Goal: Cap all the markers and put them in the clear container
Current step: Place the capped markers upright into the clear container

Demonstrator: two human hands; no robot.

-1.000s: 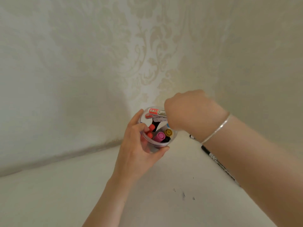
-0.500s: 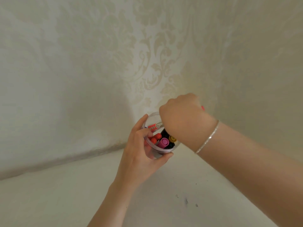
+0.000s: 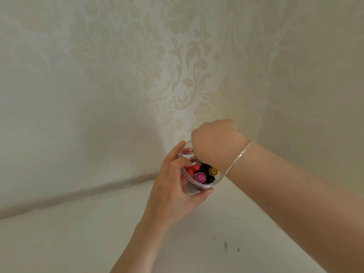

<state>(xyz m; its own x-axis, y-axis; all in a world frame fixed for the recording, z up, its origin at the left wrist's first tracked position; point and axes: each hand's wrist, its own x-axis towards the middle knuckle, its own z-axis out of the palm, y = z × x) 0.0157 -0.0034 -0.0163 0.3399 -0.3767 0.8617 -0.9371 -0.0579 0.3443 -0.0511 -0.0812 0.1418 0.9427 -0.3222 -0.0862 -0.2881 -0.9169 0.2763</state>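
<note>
While the left hand [image 3: 173,192] grips the clear container [image 3: 197,187], markers [image 3: 200,176] stand inside

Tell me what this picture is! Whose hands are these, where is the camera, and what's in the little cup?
No machine here: these are a person's two hands, filmed by a camera worn on their head, looking down. The left hand holds a clear container above a white table by a patterned wall. Capped markers stand inside: pink, orange, yellow, black. The right hand, wearing a bracelet, reaches into the top. Its fingers are hidden, so I can't see what it holds.
</note>
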